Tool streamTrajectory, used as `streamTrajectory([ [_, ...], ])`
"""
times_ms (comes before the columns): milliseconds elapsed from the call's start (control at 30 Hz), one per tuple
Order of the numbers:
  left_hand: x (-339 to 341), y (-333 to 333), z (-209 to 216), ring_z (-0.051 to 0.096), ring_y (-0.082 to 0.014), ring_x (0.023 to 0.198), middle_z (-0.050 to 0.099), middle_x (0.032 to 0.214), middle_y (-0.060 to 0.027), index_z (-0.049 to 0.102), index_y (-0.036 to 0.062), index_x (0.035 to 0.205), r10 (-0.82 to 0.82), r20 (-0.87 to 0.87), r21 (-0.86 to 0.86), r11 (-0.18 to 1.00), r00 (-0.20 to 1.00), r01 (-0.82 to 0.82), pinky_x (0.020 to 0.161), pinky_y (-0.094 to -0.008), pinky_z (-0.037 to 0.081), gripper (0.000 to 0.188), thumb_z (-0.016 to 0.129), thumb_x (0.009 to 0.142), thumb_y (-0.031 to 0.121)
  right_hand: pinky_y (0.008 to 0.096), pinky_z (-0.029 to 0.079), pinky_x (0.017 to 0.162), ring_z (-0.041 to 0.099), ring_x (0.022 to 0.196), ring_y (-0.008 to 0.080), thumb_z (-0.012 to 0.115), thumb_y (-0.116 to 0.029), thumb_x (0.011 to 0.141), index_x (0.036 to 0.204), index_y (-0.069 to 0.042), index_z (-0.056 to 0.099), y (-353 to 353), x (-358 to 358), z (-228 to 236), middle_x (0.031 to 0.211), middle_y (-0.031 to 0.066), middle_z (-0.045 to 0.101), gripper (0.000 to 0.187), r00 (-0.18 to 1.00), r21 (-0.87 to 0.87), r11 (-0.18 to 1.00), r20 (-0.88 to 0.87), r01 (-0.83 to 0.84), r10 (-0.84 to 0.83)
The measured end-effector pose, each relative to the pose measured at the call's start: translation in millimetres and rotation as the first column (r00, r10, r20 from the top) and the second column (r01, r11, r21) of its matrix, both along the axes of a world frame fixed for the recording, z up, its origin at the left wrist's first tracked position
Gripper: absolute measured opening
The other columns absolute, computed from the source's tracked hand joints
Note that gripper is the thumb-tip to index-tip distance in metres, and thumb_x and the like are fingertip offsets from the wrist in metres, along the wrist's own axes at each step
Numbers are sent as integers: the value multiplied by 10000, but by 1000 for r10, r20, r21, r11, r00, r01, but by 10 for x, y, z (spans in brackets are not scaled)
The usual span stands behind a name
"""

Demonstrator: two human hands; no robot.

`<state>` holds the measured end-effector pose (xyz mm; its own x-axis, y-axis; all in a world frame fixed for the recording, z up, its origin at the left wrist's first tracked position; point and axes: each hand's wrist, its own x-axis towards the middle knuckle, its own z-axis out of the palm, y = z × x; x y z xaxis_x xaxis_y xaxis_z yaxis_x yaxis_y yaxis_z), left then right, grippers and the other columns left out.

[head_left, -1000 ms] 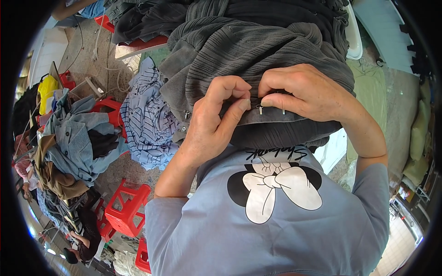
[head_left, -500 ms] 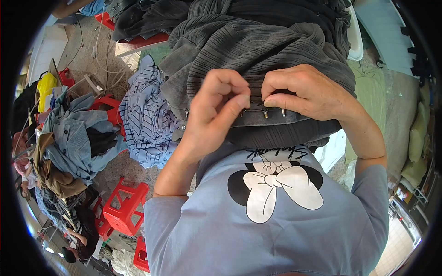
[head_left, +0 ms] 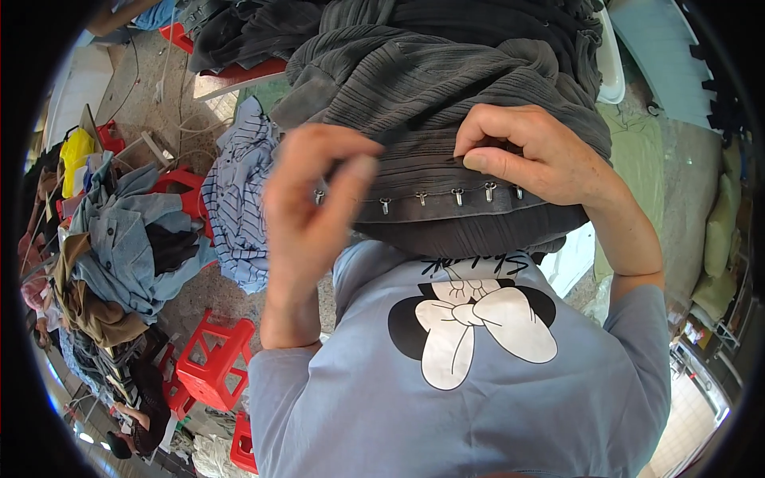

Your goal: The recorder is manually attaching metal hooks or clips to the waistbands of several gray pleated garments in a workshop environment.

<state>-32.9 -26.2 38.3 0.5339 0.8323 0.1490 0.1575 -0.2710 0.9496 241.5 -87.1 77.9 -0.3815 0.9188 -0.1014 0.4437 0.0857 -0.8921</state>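
Observation:
A dark grey ribbed garment [head_left: 422, 159] lies heaped in front of me. Along its near band runs a row of metal hooks [head_left: 457, 196], several of them standing up from the cloth. My right hand [head_left: 526, 151] rests over the right part of the garment, thumb and forefinger pinched just above the hooks; what lies between the fingertips is too small to make out. Over the garment's left side is my left hand [head_left: 311, 207], blurred by motion. Its thumb and forefinger show in part, and I cannot tell whether anything is in them.
A blue striped cloth [head_left: 239, 199] hangs left of the garment. Farther left are a pile of denim clothes [head_left: 131, 231] and a red stool [head_left: 211, 358]. More dark clothes [head_left: 247, 36] lie at the back. A white tub's rim [head_left: 612, 60] shows at the far right.
My left hand has moved left, away from my right hand, uncovering more hooks. My right hand stays nearly in place, still pinched.

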Motion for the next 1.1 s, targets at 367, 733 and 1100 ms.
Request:
streamTrajectory([
  [367, 721, -228, -33, 565, -253, 932, 621, 947, -52, 706, 63, 957, -240, -218, 477, 819, 946, 318, 821, -377, 390, 228, 765, 740, 20, 242, 439, 561, 541, 626, 76, 590, -162, 1015, 1006, -12, 621, -197, 152, 126, 763, 7, 605, 154, 989, -150, 980, -52, 132, -141],
  [733, 594, -115, 13, 521, -183, 907, 599, 933, -45, 585, 35, 931, -395, -57, -5, 919, 917, 395, 907, -314, 375, 70, 597, 982, 81, 340, 490, 640, 624, 705, 203, 633, -180, 980, 960, -10, 627, -181, 233, 152, 793, 86, 656, 171, 992, -74, 997, 125, 34, -25],
  [1100, 634, -96, 5, 493, -208, 892, 552, 876, -49, 573, 45, 955, -420, 4, -127, 900, 907, 417, 904, -350, 355, 89, 556, 994, 124, 367, 483, 679, 630, 735, 243, 656, -203, 955, 936, -20, 636, -88, 254, 117, 798, 91, 652, 185, 988, -102, 989, 105, -106, 116],
])
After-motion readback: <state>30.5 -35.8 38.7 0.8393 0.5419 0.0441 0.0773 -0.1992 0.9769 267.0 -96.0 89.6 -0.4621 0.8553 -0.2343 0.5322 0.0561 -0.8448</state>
